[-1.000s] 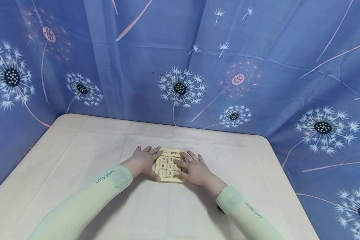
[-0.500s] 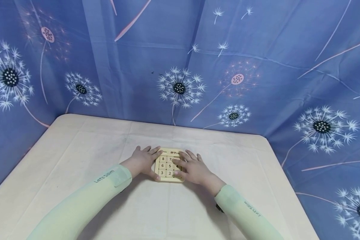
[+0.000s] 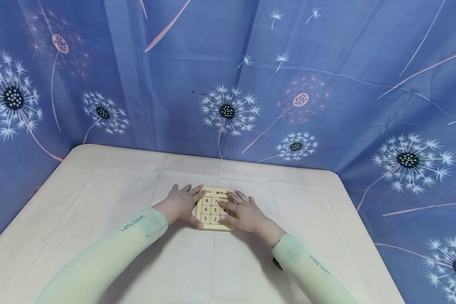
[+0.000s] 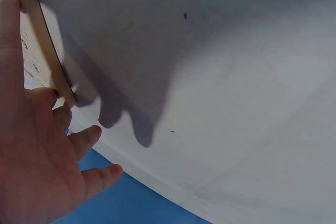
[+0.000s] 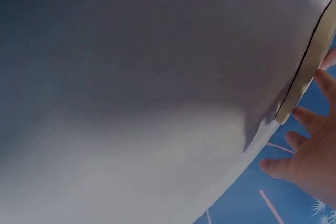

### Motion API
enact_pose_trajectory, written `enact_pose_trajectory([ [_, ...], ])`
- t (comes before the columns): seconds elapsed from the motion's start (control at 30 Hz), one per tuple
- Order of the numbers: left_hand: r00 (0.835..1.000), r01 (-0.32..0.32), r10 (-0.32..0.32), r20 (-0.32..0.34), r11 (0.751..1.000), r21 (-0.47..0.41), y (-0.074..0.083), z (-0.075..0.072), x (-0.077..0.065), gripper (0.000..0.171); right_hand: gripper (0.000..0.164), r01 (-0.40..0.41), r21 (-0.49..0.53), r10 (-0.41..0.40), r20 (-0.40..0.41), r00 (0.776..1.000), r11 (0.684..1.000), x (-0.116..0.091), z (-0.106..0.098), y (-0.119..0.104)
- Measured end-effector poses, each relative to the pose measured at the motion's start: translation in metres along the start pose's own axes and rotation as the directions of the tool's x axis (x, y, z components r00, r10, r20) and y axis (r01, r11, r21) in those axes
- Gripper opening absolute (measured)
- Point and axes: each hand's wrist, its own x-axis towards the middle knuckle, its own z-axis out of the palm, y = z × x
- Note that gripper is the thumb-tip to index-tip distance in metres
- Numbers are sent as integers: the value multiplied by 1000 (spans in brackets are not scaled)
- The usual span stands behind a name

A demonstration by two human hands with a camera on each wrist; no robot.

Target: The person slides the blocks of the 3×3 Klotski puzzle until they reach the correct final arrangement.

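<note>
A pale yellow number slide puzzle (image 3: 215, 210) lies flat on the table. Its tiles 8, 7, 6, 5, 3 and 2 are readable, the 4 is partly covered, and the lower right spot is hidden by a thumb. My left hand (image 3: 180, 205) rests along its left side, thumb on the lower left corner and a forefinger at the upper left, the other fingers spread. Over the right side lies my right hand (image 3: 249, 215), its fingers extended across the right column. The left wrist view shows the puzzle's edge (image 4: 50, 56) beneath the thumb; the right wrist view shows its side wall (image 5: 310, 66).
A white cloth covers the table (image 3: 114, 177). Behind and to both sides hangs a blue curtain (image 3: 167, 118) printed with dandelions. Pale green sleeves (image 3: 106, 249) cover both forearms.
</note>
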Motion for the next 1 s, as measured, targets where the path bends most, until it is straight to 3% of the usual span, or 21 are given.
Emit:
enact_pose_trajectory([
  [0.2,1000,3,-3,-1,1000,5,0,-1,-2,116,56,21,29,-21,-15,1000,999,-4,1,3],
  [0.6,1000,1,-1,-6,1000,-11,1,0,-2,117,56,11,-29,-12,-8,1000,1000,-41,5,9],
  [1.0,1000,-4,3,-6,1000,-5,2,0,-2,117,56,-16,-37,16,-11,1000,999,-46,6,1],
])
